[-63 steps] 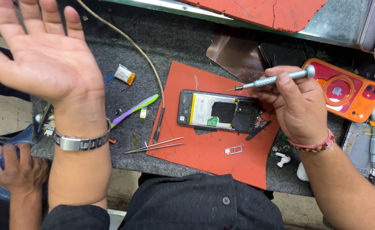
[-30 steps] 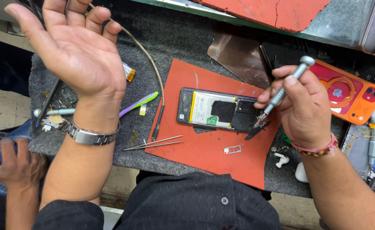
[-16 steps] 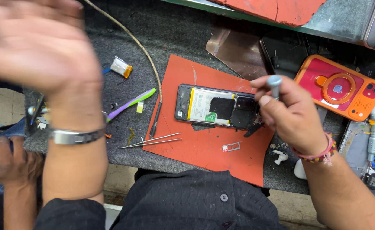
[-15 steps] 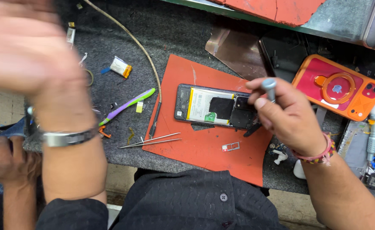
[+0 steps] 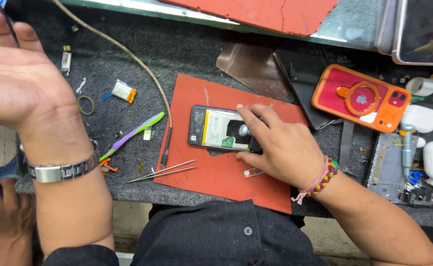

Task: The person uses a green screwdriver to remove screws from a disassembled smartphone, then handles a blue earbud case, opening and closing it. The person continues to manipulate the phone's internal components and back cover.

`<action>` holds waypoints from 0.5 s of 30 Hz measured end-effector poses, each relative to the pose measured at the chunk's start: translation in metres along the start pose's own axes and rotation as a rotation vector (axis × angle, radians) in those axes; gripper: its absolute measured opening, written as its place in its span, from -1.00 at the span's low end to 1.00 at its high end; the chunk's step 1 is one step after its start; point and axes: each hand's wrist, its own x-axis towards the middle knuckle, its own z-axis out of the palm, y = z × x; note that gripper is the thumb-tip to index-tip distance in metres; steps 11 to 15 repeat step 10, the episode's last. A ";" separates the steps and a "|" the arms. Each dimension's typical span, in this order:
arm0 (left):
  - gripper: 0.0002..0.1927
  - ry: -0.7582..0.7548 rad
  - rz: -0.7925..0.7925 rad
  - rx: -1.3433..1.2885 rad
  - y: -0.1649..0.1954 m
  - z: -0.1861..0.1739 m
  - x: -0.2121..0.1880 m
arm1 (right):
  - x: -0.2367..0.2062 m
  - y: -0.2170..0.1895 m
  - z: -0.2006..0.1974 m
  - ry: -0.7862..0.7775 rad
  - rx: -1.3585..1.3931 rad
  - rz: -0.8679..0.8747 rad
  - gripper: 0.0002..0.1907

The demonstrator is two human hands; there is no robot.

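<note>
Head view: right hand (image 5: 283, 148) grips the screwdriver (image 5: 244, 131) upright on the opened phone (image 5: 215, 129); left hand (image 5: 17, 79) lifted, spread empty; best keep the tip square.

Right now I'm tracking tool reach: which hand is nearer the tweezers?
Right. The right hand rests on the opened phone on the red mat, just right of the tweezers. The left hand is raised, palm open, well up and left of them.

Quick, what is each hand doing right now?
Left hand: open, palm up, raised, holding nothing.
Right hand: closed on a screwdriver, resting on the opened phone.
</note>
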 end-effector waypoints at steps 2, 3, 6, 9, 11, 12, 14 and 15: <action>-0.43 0.016 -0.015 0.006 -0.002 0.000 0.000 | -0.001 -0.003 0.001 0.002 -0.045 0.025 -0.11; -0.41 0.023 -0.025 0.009 -0.003 -0.001 0.000 | -0.003 -0.001 0.000 0.015 -0.049 0.032 -0.12; -0.41 0.048 -0.057 0.002 -0.005 -0.002 -0.002 | -0.008 0.010 -0.008 0.084 -0.062 0.058 -0.13; -0.43 0.036 -0.065 -0.010 -0.002 0.004 -0.004 | -0.017 0.030 -0.023 0.158 -0.076 0.125 -0.15; -0.43 0.039 -0.062 -0.011 0.005 0.008 0.000 | -0.020 0.037 -0.028 0.150 -0.083 0.180 -0.17; -0.43 0.039 -0.062 -0.011 0.005 0.008 0.000 | -0.020 0.037 -0.028 0.150 -0.083 0.180 -0.17; -0.43 0.039 -0.062 -0.011 0.005 0.008 0.000 | -0.020 0.037 -0.028 0.150 -0.083 0.180 -0.17; -0.43 0.039 -0.062 -0.011 0.005 0.008 0.000 | -0.020 0.037 -0.028 0.150 -0.083 0.180 -0.17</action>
